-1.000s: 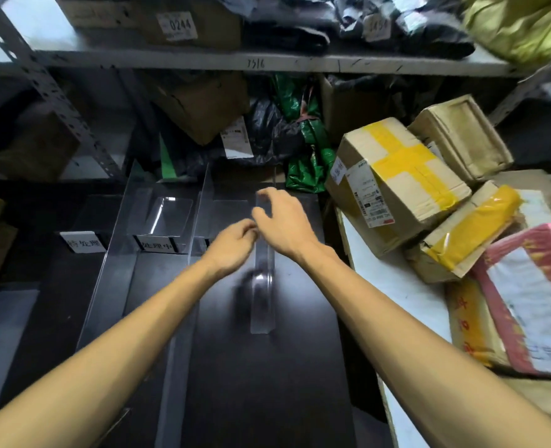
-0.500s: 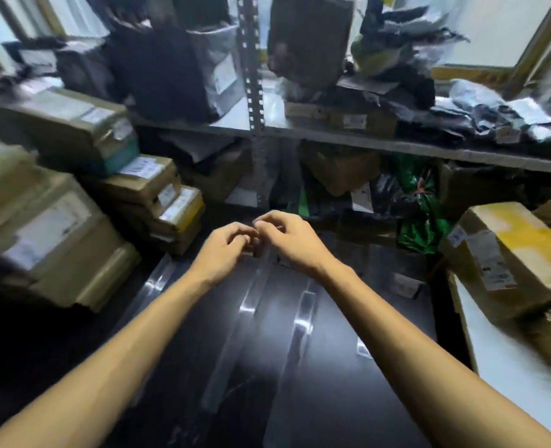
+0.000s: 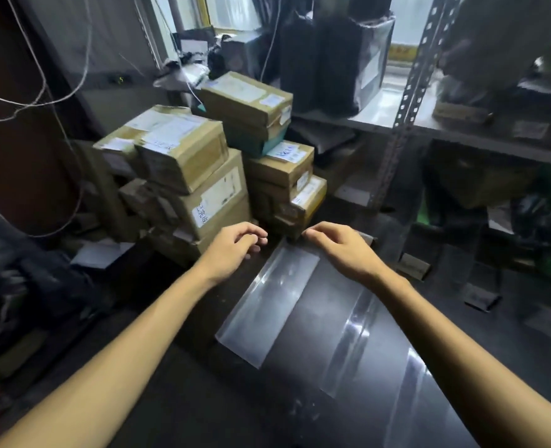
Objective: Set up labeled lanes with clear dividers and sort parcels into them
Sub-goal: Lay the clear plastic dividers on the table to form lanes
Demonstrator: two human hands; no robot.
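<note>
Reaching over the dark tabletop [image 3: 203, 399], along the clear divider [image 3: 267, 305] lying flat on it; curling the right hand [image 3: 342, 250] over its far end, grip impossible to tell; hovering the left hand [image 3: 235, 247] just beside, loosely curled, empty; facing stacked parcels [image 3: 186, 156] beyond.

Both arms reach forward, left hand [image 3: 235, 246] and right hand [image 3: 339, 246] loosely curled.

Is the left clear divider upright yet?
No: clear divider shows its broad face upward over the dark table; flat or tilted, cannot tell.
</note>
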